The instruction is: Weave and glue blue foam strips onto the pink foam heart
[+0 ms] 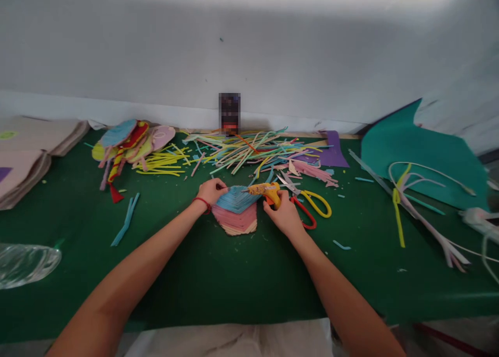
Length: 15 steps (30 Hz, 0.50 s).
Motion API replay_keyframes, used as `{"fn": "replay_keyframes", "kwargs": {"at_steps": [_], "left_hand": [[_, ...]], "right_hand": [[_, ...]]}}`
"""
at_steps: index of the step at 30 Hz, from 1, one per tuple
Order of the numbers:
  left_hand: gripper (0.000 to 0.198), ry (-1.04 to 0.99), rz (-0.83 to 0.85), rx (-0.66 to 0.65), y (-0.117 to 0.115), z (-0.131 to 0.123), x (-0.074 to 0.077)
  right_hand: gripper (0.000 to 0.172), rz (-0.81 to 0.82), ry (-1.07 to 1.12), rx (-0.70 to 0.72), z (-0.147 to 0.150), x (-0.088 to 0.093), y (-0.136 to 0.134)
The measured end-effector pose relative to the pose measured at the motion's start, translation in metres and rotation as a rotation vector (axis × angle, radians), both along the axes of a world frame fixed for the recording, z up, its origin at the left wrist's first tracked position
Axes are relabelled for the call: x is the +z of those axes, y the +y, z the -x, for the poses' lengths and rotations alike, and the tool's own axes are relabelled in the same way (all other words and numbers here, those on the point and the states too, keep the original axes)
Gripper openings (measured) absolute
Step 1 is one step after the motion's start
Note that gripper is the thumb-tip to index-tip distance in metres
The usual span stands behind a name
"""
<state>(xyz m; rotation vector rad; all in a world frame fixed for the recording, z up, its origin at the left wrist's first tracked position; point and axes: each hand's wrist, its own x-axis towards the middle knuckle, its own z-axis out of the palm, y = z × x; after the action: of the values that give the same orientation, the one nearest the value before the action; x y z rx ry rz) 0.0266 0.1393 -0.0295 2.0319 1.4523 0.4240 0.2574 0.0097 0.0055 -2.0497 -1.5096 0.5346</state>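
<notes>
Gluing appears to be the step in hand: a striped panel (237,219), blue beyond pink with a pale near edge, is resting on the green tabletop (234,284). Its far left edge is being pinched by the left hand (213,192), while a yellow glue gun (268,192) is being gripped by the right hand (284,212) at the panel's right side. The nozzle is being aimed over the blue stripes — whether glue is being let out cannot be told. By the look of it, a firmly steadied panel and a close, even pass of the nozzle are being called for.

Nearer than the panel and well to its left, a clear plastic item (29,266), perhaps a bottle, is lying. Blue strips (127,221) are resting left of the panel; scissors (291,184) are lying just to its right, beside the glue gun. Well to the panel's right, a bundle of strips (413,211) is lying before a teal sheet (429,149). Beyond the panel, a heap of coloured strips (249,151) is spreading — layered rounded pieces (120,133) are lying to the far left — and everything is being backed by a pale wall (249,61).
</notes>
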Motion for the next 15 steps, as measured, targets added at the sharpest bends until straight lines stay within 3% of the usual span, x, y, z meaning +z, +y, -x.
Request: {"fn": "replay_keyframes", "kwargs": {"at_steps": [6, 15], "left_hand": [[0.035, -0.163, -0.140, 0.017, -0.016, 0.002, 0.004], [0.039, -0.291, -0.246, -0.150, -0.047, 0.012, 0.008]], "right_hand": [[0.045, 0.030, -0.003, 0.053, -0.005, 0.000, 0.003], [0.048, 0.005, 0.093, 0.061, -0.012, -0.002, 0.002]]}}
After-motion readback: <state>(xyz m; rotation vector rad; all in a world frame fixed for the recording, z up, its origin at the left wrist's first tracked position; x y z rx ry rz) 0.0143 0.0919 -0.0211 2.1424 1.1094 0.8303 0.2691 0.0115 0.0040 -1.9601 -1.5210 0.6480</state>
